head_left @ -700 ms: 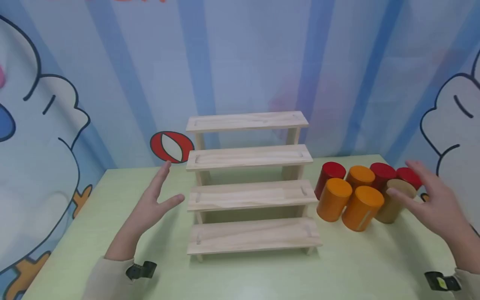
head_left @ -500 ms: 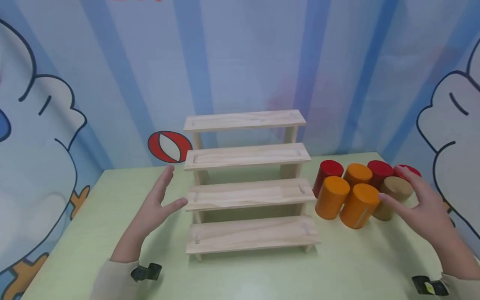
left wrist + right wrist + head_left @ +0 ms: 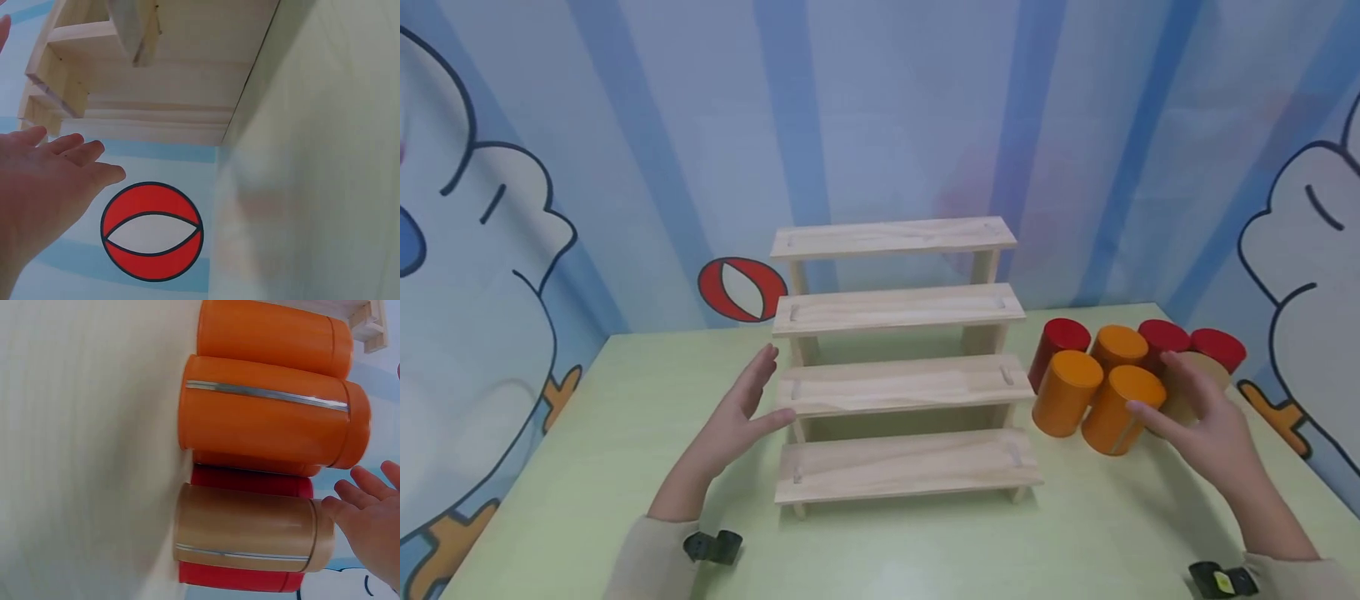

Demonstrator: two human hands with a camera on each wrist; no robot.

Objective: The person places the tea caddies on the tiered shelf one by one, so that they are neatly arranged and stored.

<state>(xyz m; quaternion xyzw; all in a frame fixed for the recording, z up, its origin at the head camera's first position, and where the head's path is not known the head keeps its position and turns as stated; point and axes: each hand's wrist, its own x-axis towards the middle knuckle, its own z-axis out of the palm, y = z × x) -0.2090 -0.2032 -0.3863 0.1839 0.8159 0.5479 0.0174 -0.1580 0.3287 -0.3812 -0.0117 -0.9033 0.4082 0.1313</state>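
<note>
Right hand [image 3: 1210, 433]: hovering, fingers parted, lower right of frame, near tan cylindrical canister [image 3: 250, 525], crowding red canisters [image 3: 1062, 337] and orange canisters [image 3: 1071, 400]. Left hand [image 3: 733, 429]: hanging, fingers spread, beside pale wooden four-tier shelf [image 3: 902, 385], centre. Likely risk: sideways brush toppling neighbours.

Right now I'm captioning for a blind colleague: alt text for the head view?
The right hand hovers by seven red, orange and tan cans; the left hand hovers by a four-tier wooden rack. Below, a pale table; behind, a blue backdrop.
</note>
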